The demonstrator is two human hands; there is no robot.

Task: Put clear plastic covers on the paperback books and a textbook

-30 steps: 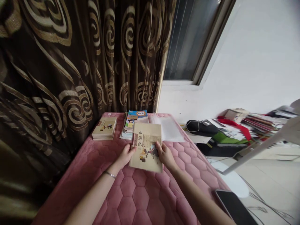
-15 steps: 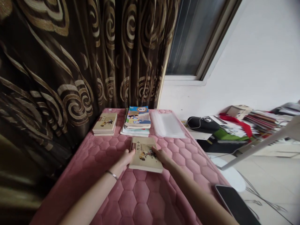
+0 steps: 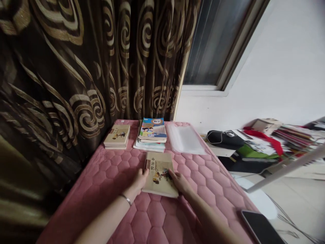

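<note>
A beige book with a painted picture on its cover [image 3: 159, 174] lies face up in the middle of the pink quilted surface [image 3: 148, 217]. My left hand [image 3: 140, 179] grips its left edge, thumb on top; a silver bracelet circles that wrist. On the opposite edge my right hand [image 3: 179, 181] holds the same book, thumb on the cover and the other fingers mostly hidden. Beyond it stand a small stack of similar beige books [image 3: 117, 137] at the left, a pile of blue-topped schoolbooks [image 3: 152, 130] in the centre, and clear plastic sleeves [image 3: 186, 139] to the right.
A dark tablet or phone [image 3: 261, 225] lies at the near right edge. Patterned curtains [image 3: 88, 67] border the left and back. Past the right edge are a white lamp arm [image 3: 286, 167], a black pouch [image 3: 224, 139] and heaped papers, with cables on the floor.
The view has shifted slightly, so everything sits a little lower and further right. Both hands still hold the book, which appears slightly nearer to me.
</note>
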